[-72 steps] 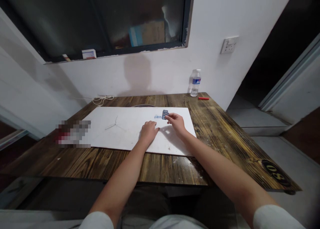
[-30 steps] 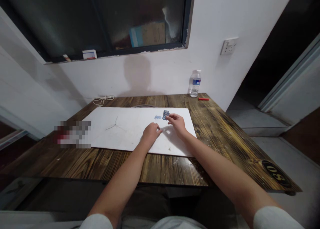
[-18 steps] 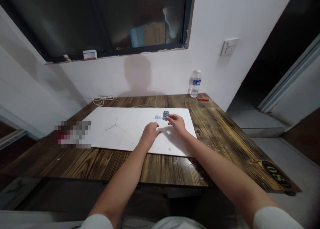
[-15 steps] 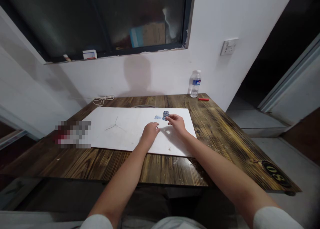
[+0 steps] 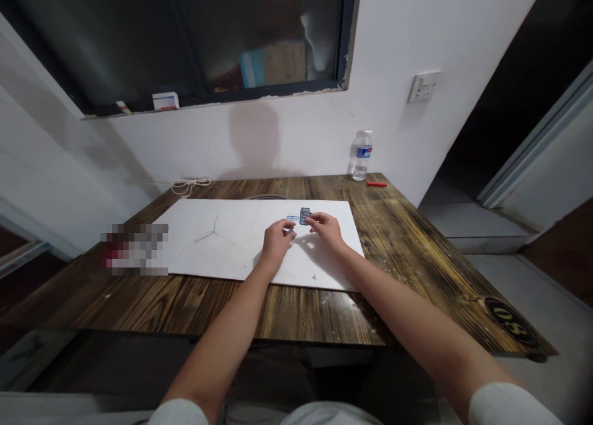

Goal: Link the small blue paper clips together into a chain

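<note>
Yellowish numerals reading "08" are showing on a dark oval patch [image 5: 508, 323] at the near right corner of a wooden table [image 5: 417, 258], while a water bottle [image 5: 360, 155] is wearing a blue label whose lettering is appearing too small to read.

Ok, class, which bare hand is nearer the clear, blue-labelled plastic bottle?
The right hand, pinching a small dark-blue slotted piece; the left hand is farther from the bottle.
</note>
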The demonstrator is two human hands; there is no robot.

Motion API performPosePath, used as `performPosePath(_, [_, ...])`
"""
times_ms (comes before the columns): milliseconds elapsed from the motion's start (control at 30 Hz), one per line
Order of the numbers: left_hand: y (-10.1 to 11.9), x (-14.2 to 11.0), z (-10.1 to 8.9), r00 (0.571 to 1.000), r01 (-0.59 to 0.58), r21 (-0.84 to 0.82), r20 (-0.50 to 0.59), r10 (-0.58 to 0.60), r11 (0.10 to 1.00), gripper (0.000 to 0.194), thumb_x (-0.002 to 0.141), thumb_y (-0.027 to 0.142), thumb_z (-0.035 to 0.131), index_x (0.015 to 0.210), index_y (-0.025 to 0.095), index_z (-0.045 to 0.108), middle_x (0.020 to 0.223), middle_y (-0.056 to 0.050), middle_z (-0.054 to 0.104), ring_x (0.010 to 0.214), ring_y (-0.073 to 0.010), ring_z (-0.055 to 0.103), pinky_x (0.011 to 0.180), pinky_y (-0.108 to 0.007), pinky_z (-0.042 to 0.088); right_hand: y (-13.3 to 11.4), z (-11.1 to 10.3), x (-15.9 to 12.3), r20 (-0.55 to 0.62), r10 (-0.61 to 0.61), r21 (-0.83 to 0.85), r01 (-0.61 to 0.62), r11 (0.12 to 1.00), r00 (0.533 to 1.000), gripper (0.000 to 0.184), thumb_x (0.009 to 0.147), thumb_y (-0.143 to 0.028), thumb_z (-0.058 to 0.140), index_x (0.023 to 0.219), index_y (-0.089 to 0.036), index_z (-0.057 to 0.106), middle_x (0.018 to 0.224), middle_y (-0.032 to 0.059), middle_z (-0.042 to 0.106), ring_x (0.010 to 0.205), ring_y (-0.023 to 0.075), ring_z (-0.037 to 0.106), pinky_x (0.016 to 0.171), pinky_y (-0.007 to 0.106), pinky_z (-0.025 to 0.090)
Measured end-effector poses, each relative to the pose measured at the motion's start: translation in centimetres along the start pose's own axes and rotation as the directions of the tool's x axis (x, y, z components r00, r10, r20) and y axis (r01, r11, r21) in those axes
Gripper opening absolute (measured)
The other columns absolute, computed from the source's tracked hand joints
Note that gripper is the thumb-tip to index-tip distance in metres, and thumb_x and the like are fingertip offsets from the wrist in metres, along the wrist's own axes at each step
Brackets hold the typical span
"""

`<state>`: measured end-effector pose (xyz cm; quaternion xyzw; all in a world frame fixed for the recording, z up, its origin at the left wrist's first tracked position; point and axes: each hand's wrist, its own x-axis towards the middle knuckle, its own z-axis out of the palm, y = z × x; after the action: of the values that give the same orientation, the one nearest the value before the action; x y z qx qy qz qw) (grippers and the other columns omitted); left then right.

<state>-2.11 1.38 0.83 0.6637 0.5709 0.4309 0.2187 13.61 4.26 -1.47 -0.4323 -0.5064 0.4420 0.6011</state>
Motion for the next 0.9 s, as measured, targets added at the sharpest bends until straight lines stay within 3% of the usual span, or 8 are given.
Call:
performPosePath(267, [-0.1,0.2,-0.3,0.995,-0.051,-0.025,-0.091,0.049,0.998,0.016,0.064,0.021,0.074,0.073,0.019,0.06,0.069,0.003,0.063,0.065,-0.0113,0.057,0.061,-0.022,0.046,0.8,0.3,0.0,0.065,-0.018,-0.116,0.025,0.993,0.998,0.029,0.061,-0.045,0.072,0.071,-0.018,0.066,0.068,0.0017,0.066,0.054,0.0138,0.056,0.056,0.028,0.046])
performPosePath(467, [-0.1,0.3,-0.3,0.994,-0.023,-0.054,-0.106,0.017,0.998,0.013,0.071,0.029,0.069,0.069,0.019,0.062,0.065,0.003,0.063,0.061,-0.0117,0.057,0.058,-0.022,0.045,1.1,0.5,-0.2,0.151,-0.057,-0.141,0.079,0.987,0.987,0.031,0.062,-0.046,0.073,0.074,-0.018,0.068,0.071,0.0024,0.067,0.057,0.0145,0.057,0.056,0.027,0.045])
performPosePath(600, [-0.3,0.3,-0.1,0.986,-0.102,-0.098,-0.144,0.087,0.99,0.011,0.074,0.028,0.068,0.069,0.019,0.066,0.073,-0.001,0.067,0.072,-0.0144,0.062,0.065,-0.025,0.048,1.1,0.6,-0.3,0.181,-0.059,-0.13,0.084,0.988,0.982,0.032,0.062,-0.048,0.073,0.073,-0.018,0.068,0.069,0.0025,0.067,0.058,0.0148,0.057,0.056,0.027,0.046])
performPosePath(733, [-0.5,0.5,-0.1,0.957,-0.212,-0.017,-0.205,0.204,0.977,0.009,0.071,0.024,0.073,0.066,0.02,0.068,0.085,-0.003,0.065,0.085,-0.0162,0.062,0.077,-0.028,0.049,0.8,0.6,-0.3,0.212,-0.058,-0.091,0.079,0.993,0.975,0.034,0.061,-0.05,0.074,0.072,-0.018,0.068,0.067,0.002,0.067,0.057,0.0144,0.057,0.056,0.027,0.046])
performPosePath(900, [-0.8,0.8,-0.3,0.967,-0.132,0.038,-0.213,0.137,0.991,0.006,0.072,0.024,0.072,0.069,0.02,0.069,0.091,-0.003,0.063,0.09,-0.0163,0.061,0.086,-0.03,0.047,0.2,0.8,-0.5,0.301,-0.061,-0.012,0.067,0.998,0.952,0.038,0.058,-0.052,0.076,0.074,-0.018,0.069,0.069,0.0033,0.069,0.057,0.0142,0.057,0.057,0.028,0.046])
